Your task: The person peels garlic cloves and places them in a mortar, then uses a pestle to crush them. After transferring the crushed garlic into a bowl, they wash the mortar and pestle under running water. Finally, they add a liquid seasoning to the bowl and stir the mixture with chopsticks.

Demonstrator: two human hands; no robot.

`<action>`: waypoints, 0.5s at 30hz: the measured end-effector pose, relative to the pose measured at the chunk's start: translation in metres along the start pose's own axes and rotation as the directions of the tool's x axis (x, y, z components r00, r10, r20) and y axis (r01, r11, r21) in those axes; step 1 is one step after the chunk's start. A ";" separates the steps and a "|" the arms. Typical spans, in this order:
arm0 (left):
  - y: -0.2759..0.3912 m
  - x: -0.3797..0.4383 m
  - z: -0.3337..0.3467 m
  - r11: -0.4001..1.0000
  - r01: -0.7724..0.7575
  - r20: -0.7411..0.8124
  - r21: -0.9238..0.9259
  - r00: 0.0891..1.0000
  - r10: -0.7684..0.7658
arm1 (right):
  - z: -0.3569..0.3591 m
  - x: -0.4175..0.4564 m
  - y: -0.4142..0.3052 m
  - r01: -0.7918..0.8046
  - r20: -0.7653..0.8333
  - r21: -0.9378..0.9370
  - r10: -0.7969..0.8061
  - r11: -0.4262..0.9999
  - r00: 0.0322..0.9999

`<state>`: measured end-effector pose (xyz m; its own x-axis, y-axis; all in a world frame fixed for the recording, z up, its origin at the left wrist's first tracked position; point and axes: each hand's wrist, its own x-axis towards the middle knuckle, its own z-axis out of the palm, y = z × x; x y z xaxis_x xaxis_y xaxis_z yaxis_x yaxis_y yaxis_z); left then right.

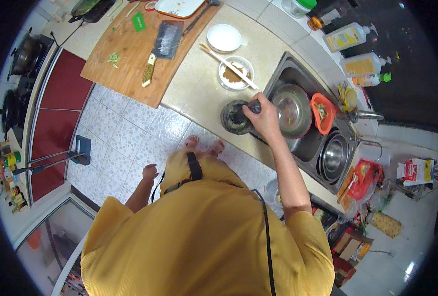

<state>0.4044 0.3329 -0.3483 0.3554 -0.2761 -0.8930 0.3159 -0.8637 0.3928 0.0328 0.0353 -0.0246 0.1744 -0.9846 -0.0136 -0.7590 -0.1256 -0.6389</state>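
The dark knob of a stone pestle [255,106] is gripped by my right hand [265,114]. Its lower end goes into a dark stone mortar [227,122] on the counter, near the front edge. What lies in the bottom of the mortar is hard to make out. Just beyond it stands a white bowl [221,82] with brown paste or powder inside, and a pair of chopsticks [228,66] rests across it. Another white bowl [224,37] is farther back. My left hand [150,172] hangs low at my side over the floor, fingers loosely bent, nothing visible in it.
Right of the mortar is a steel sink [302,150] holding a metal basin [291,111] and an orange strainer basket [323,114] with scraps. A cleaver [165,42] and chopped greens [113,59] lie on a wooden cutting board [130,70] that overhangs the counter edge. Bottles [346,37] line the ledge.
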 end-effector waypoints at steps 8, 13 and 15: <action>0.009 -0.009 0.002 0.997 -0.008 -0.017 -0.077 1.000 0.007 | -0.004 0.013 0.001 0.217 0.174 -0.048 -0.206 0.975 0.963; -0.011 -0.005 0.000 1.000 0.005 -0.089 -0.004 0.996 -0.005 | 0.005 0.012 0.000 0.275 0.226 -0.030 -0.262 0.961 0.938; -0.022 -0.001 -0.005 0.998 0.043 -0.096 -0.038 0.994 -0.046 | 0.005 0.022 0.003 0.285 0.234 -0.080 -0.260 0.955 0.937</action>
<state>0.4015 0.3543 -0.3549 0.4232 -0.1941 -0.8850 0.3637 -0.8583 0.3621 0.0370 0.0136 -0.0305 0.5078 -0.8611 -0.0269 -0.7253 -0.4105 -0.5527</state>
